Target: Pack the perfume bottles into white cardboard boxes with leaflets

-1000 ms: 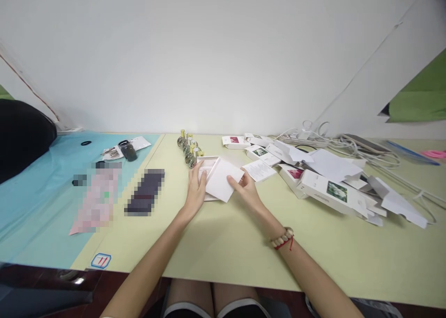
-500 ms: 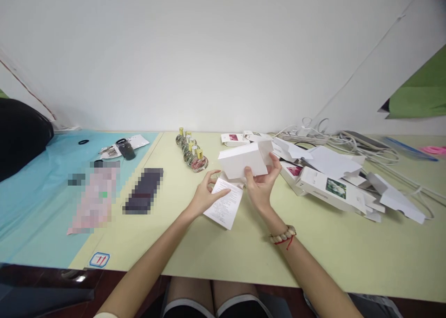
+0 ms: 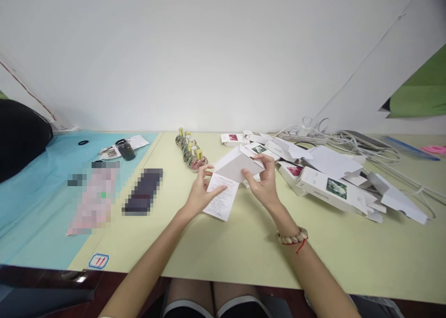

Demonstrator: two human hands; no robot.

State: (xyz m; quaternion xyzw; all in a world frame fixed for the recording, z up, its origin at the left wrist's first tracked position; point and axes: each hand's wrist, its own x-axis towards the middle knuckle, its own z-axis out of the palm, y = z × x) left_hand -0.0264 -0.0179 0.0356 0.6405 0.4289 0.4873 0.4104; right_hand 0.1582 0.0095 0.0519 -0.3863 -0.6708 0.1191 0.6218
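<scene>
My left hand (image 3: 200, 190) pinches a printed white card panel (image 3: 221, 202) near its upper left, thumb lying over the small text. My right hand (image 3: 264, 181) grips a folded white cardboard piece (image 3: 239, 162) by its right end, thumb on the near face and fingers along the upper edge. The two pieces meet between my hands; I cannot tell whether they are joined. Just beyond my left hand stands a row of several glass perfume bottles (image 3: 191, 153) with gold and silver caps.
Flower-picture cartons (image 3: 324, 188) and loose white cardboard (image 3: 331, 161) pile up on the right, with white cables (image 3: 369, 148) behind. To the left lie a blurred dark rectangle (image 3: 144, 191), a blurred pink item (image 3: 95, 197) and a dark jar (image 3: 124, 149) on blue sheeting (image 3: 31, 206).
The folded white cardboard has turned and tilted between my hands, now showing a greyer face and a pointed top. The printed panel has shifted slightly up and left. A flower-picture carton behind has come into view.
</scene>
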